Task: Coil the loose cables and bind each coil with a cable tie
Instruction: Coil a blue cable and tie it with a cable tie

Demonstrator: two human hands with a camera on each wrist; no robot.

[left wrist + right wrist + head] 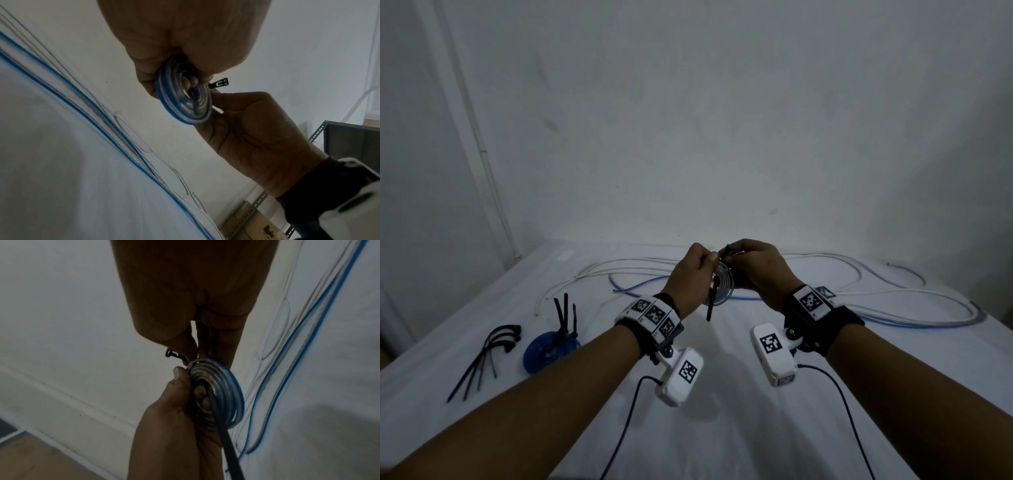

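Observation:
A small flat coil of clear and blue cable [720, 289] is held up above the white-covered table [722, 394]. My left hand [700, 265] grips the coil [224, 395] by its edge, thumb on its face. A black cable tie [711, 305] passes through the coil's middle, its tail hanging down towards me. My right hand [738, 255] pinches the tie at the coil's top, just below the tie's head [221, 83]. The head [169, 352] sticks out free, and no tail is in it. Loose blue cable [893, 323] and white cable [825, 255] lie across the far table.
Several spare black cable ties [482, 353] lie at the table's left. Beside them sits a blue coil [548, 349] with black tie tails sticking up. A white wall stands close behind the table. A metal shelf [349, 138] stands off to the right.

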